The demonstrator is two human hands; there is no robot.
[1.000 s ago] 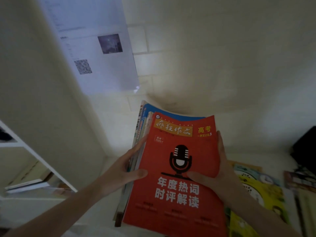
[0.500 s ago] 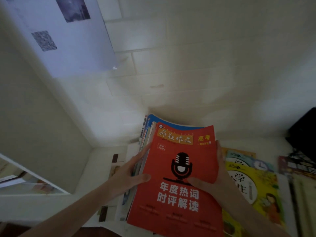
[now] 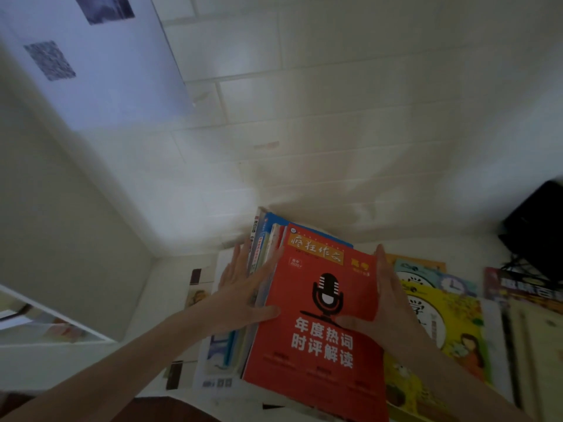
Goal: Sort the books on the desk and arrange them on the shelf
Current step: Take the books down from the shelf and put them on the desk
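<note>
A stack of books (image 3: 259, 248) topped by a red book with a black microphone on its cover (image 3: 320, 345) sits low over the white desk (image 3: 173, 284), tilted toward the wall. My left hand (image 3: 240, 293) presses flat against the stack's left side, fingers straight and thumb on the red cover. My right hand (image 3: 387, 303) lies straight along the red book's right edge, with its thumb across the cover. A yellow children's book (image 3: 451, 318) lies flat on the desk to the right. The white shelf (image 3: 45, 318) shows at the far left.
More books and magazines (image 3: 518, 287) lie at the right edge of the desk. A black object with cables (image 3: 536, 226) stands at the back right. A printed sheet with a QR code (image 3: 100, 62) hangs on the tiled wall. Papers lie under the stack.
The view has swung right, away from the shelf. The stack has sunk toward the desk. The fingers of both hands have straightened along the stack's sides.
</note>
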